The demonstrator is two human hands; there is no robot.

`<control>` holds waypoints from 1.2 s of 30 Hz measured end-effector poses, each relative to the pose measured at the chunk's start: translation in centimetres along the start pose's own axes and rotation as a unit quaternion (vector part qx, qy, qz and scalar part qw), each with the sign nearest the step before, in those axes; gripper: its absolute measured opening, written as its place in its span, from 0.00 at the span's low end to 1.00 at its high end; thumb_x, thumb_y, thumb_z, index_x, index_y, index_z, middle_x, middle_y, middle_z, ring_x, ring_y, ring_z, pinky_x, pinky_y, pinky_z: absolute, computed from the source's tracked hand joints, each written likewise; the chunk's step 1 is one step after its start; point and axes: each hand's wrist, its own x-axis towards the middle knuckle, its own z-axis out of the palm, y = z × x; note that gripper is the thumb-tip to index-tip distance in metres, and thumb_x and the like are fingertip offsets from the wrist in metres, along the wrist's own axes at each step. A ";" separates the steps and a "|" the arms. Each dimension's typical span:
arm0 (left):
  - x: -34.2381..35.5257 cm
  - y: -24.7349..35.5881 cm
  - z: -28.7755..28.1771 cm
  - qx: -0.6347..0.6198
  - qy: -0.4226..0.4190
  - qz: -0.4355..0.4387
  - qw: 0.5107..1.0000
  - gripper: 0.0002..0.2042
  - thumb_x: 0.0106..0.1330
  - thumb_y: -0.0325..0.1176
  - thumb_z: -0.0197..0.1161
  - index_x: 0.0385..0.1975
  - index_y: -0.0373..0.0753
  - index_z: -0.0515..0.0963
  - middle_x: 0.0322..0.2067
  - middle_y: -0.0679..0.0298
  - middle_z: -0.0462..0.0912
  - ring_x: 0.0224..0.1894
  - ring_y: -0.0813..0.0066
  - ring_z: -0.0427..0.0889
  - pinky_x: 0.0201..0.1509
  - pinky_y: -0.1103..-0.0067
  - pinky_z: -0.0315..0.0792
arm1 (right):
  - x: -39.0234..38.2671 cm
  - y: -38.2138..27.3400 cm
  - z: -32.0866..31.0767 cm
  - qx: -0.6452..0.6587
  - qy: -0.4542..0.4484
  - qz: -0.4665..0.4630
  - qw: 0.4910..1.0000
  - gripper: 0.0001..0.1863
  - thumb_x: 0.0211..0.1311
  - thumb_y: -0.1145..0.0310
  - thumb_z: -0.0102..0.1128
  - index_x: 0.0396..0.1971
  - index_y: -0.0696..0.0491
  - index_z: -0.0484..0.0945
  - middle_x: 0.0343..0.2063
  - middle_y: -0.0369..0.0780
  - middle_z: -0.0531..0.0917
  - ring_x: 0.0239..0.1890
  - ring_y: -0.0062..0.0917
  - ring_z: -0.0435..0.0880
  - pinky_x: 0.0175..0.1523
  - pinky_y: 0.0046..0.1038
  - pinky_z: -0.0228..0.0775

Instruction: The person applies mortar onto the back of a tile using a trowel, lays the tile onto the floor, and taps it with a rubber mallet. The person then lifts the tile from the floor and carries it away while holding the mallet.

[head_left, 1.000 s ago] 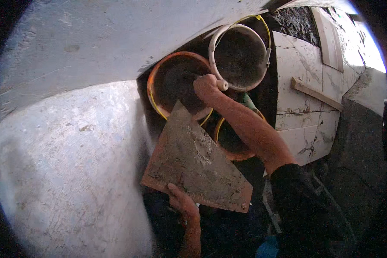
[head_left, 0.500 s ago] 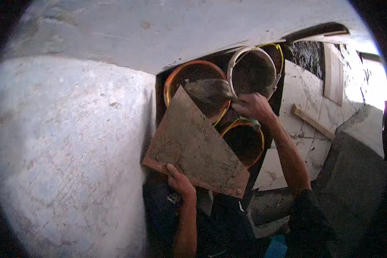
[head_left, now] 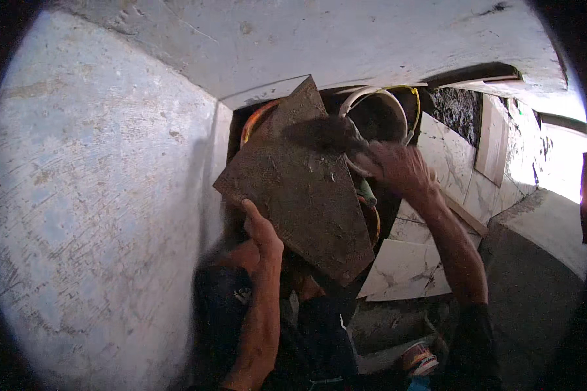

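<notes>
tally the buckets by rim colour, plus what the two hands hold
White-rimmed bucket: 1
Orange-rimmed buckets, both partly hidden: 2
Flat slab, in the left hand: 1
Dark tool, blurred, in the right hand: 1
Total: 5

The one view looks steeply down from the left side of the person's head, upright and unmirrored. It is wide yet near: the left hand (head_left: 262, 229) and right hand (head_left: 398, 171) sit around mid-frame, the forearms (head_left: 259, 313) rising from below. Fisheye bending curves a pale wall (head_left: 104, 208) at the left toward the dark, rounded frame edges.
</notes>
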 end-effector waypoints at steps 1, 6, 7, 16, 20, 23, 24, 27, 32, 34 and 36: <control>-0.5 0.4 0.1 -0.001 0.009 0.002 1.000 0.42 0.54 0.68 0.38 0.62 0.43 0.43 0.62 0.57 0.44 0.64 0.61 0.46 0.63 0.62 0.41 | 0.8 0.2 -0.2 0.001 -0.010 -0.019 1.000 0.09 0.50 0.62 0.56 0.22 0.50 0.70 0.17 0.34 0.69 0.21 0.26 0.72 0.25 0.29 0.66; -1.4 2.1 -0.2 0.005 0.028 -0.020 0.999 0.42 0.55 0.67 0.36 0.62 0.41 0.44 0.62 0.57 0.45 0.63 0.59 0.46 0.64 0.62 0.38 | 0.9 0.0 1.2 -0.145 0.132 -0.227 0.954 0.08 0.47 0.63 0.57 0.22 0.51 0.70 0.18 0.34 0.69 0.23 0.25 0.71 0.26 0.27 0.65; -1.2 2.1 -0.1 0.004 0.025 -0.018 1.000 0.42 0.55 0.67 0.36 0.62 0.41 0.44 0.62 0.57 0.45 0.63 0.59 0.46 0.64 0.62 0.38 | 0.2 -0.1 2.0 -0.191 0.135 -0.235 0.943 0.09 0.46 0.64 0.58 0.22 0.52 0.70 0.19 0.34 0.69 0.24 0.24 0.71 0.26 0.27 0.64; 0.8 1.7 -0.6 -0.009 -0.041 0.086 0.995 0.35 0.62 0.56 0.42 0.57 0.27 0.53 0.56 0.47 0.58 0.56 0.56 0.61 0.59 0.68 0.57 | -10.5 1.2 7.3 -0.164 0.081 -0.215 0.959 0.15 0.44 0.70 0.58 0.34 0.59 0.71 0.29 0.42 0.74 0.30 0.30 0.73 0.29 0.30 0.65; 0.3 2.5 -0.4 -0.023 -0.014 0.034 0.999 0.38 0.59 0.59 0.44 0.56 0.28 0.54 0.56 0.50 0.58 0.56 0.57 0.61 0.59 0.69 0.56 | -17.2 1.1 7.2 -0.130 0.041 -0.203 0.970 0.14 0.44 0.70 0.58 0.33 0.58 0.71 0.30 0.43 0.74 0.30 0.31 0.73 0.30 0.32 0.65; 0.1 2.8 -0.6 -0.019 -0.011 0.009 1.000 0.42 0.55 0.63 0.46 0.58 0.30 0.53 0.58 0.53 0.55 0.58 0.59 0.58 0.60 0.69 0.53 | -21.2 1.3 6.6 -0.080 0.025 -0.148 0.985 0.13 0.44 0.70 0.59 0.31 0.58 0.71 0.29 0.42 0.73 0.29 0.31 0.72 0.31 0.32 0.64; 0.1 2.8 -0.7 0.007 -0.004 0.001 1.000 0.42 0.54 0.64 0.46 0.58 0.30 0.53 0.58 0.52 0.55 0.58 0.58 0.57 0.60 0.69 0.52 | -22.1 1.3 6.8 -0.055 0.014 -0.102 0.993 0.14 0.43 0.71 0.59 0.33 0.57 0.70 0.28 0.41 0.72 0.29 0.32 0.72 0.31 0.31 0.63; 0.6 2.6 -0.6 0.008 -0.006 0.019 1.000 0.43 0.54 0.64 0.46 0.57 0.30 0.53 0.57 0.52 0.57 0.57 0.58 0.60 0.59 0.69 0.55 | -24.0 1.9 7.7 -0.031 0.026 -0.049 0.998 0.16 0.41 0.72 0.59 0.34 0.57 0.71 0.26 0.40 0.71 0.29 0.32 0.71 0.32 0.32 0.63; 0.6 2.3 -1.1 -0.017 0.009 -0.029 0.999 0.40 0.54 0.63 0.46 0.55 0.30 0.58 0.53 0.53 0.64 0.51 0.58 0.66 0.53 0.68 0.62 | -27.4 2.8 11.6 -0.022 0.061 -0.052 0.997 0.15 0.43 0.71 0.58 0.35 0.57 0.71 0.32 0.43 0.74 0.32 0.35 0.74 0.35 0.36 0.66; 0.2 2.1 -0.8 -0.084 -0.022 -0.027 0.996 0.40 0.54 0.63 0.47 0.54 0.31 0.59 0.52 0.53 0.65 0.50 0.58 0.68 0.52 0.68 0.64 | -29.4 2.9 13.3 -0.004 0.108 -0.046 0.993 0.20 0.36 0.72 0.59 0.36 0.57 0.72 0.33 0.43 0.75 0.32 0.35 0.75 0.33 0.32 0.67; -0.2 1.8 -0.8 -0.017 0.026 0.015 0.999 0.39 0.55 0.62 0.48 0.55 0.32 0.58 0.52 0.54 0.65 0.50 0.57 0.67 0.53 0.68 0.63 | -32.2 3.2 13.6 -0.013 0.090 -0.026 0.996 0.20 0.36 0.73 0.59 0.36 0.57 0.72 0.32 0.43 0.76 0.31 0.35 0.76 0.33 0.32 0.67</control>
